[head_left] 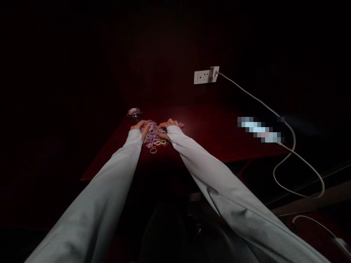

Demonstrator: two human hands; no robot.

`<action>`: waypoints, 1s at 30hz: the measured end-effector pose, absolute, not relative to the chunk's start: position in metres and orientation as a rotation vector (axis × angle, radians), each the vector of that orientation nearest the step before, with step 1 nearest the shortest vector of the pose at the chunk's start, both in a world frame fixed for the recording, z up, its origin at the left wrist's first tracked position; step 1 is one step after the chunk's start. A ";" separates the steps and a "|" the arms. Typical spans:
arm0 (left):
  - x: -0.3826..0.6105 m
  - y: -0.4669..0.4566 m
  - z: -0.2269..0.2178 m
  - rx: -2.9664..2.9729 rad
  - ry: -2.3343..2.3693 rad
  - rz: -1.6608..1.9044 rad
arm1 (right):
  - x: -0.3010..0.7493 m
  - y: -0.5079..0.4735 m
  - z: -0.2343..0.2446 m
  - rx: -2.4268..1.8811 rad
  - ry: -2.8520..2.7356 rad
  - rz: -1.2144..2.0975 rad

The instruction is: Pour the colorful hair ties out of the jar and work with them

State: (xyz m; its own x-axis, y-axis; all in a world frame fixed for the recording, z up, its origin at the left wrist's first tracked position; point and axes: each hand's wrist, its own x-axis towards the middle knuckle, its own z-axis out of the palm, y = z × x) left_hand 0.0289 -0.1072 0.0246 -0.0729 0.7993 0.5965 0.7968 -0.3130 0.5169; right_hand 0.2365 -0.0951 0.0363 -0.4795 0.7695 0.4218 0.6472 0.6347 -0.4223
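A loose pile of small colourful hair ties point(153, 139), pink, purple, yellow and green, lies on the dark red table point(208, 142). At the pile's left side my left hand point(139, 126) curls its fingers and thumb around some of them. From the right, my right hand point(168, 126) bends over the pile, its thumb and fingers closing in on more hair ties. Exactly which ties each hand grips is too small to tell. Behind my left hand stands a clear jar point(134, 114) with something pale pink at its top.
A pixelated, lit device point(259, 129) lies on the table's right side. Its white cable point(256, 98) runs to a charger point(214, 73) in the wall socket point(201, 77) and loops down past the table edge. Surroundings are very dark.
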 end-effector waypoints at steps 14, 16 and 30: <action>0.023 -0.098 0.024 2.354 1.972 1.095 | 0.243 -0.100 0.039 -1.116 -2.278 0.155; 0.025 -0.101 0.025 2.347 1.968 1.074 | 0.244 -0.100 0.038 -1.131 -2.243 0.176; 0.028 -0.104 0.027 2.429 2.002 0.912 | 0.251 -0.089 0.036 -1.230 -2.058 0.171</action>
State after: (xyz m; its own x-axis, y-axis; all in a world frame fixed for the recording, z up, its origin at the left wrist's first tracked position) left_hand 0.0280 -0.1044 0.0274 0.1029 0.8636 0.4935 0.9392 -0.2478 0.2378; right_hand 0.2508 -0.0889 0.0359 -0.2843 0.8103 0.5124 0.7147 0.5354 -0.4501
